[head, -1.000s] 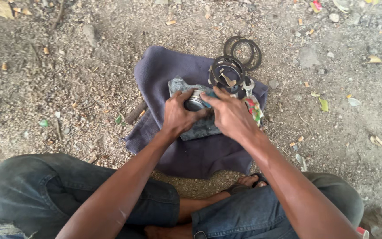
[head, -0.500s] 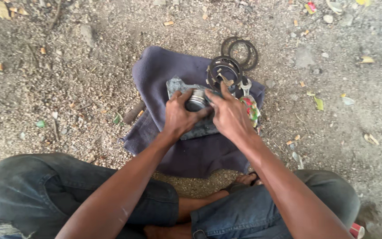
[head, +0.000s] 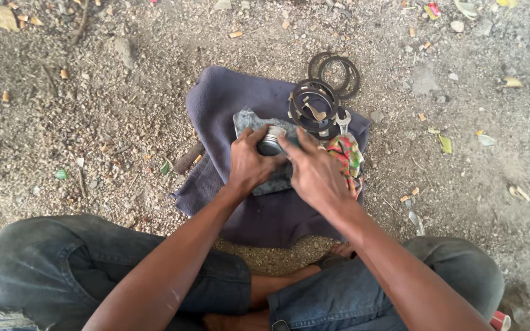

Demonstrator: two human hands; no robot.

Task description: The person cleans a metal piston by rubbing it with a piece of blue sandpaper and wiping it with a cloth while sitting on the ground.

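A person in jeans (head: 62,270) sits cross-legged on bare ground, both hands closed on a short metal cylinder (head: 270,140) at the middle of a dark purple cloth (head: 234,104). The left hand (head: 249,162) wraps the cylinder's near side, fingers curled round its wall; the right hand (head: 314,168) presses over its right flank, fingers spread toward the rim. The piece looks solid, rigid and fairly heavy for its size, its smooth sides likely slick, so the ridged wall below the rim offers the surest hold. It rests on a grey rag (head: 246,119) laid over the cloth. Just beyond the right hand lie stacked dark metal rings (head: 312,104), a small spanner (head: 343,119) and a bright patterned rag (head: 346,156); two more rings (head: 335,73) lie on the dirt. Gravel, dry leaves and litter cover the ground (head: 93,92) all round.
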